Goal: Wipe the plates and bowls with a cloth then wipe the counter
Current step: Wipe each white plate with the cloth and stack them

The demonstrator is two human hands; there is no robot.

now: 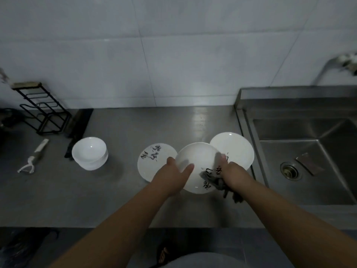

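The steel counter (116, 200) runs left of the sink (309, 151), with open steel between the dishes and its front edge. Just left of the sink's rim a flat plate (237, 149) lies. Beside it is the held plate (195, 161), white with dark brush lettering. Stacked bowls (88, 153) sit far left. The left hand (173, 178) clamps the held plate's rim, and the right hand (233, 173) bunches a dark cloth (218, 184) against it.

Grey stainless steel bench (108, 200) has a stack of white bowls (89, 155), a white plate with black lettering (150, 163), a plain white plate (239, 149), a white peeler (32, 158) and a black wire rack (44, 111) on it.
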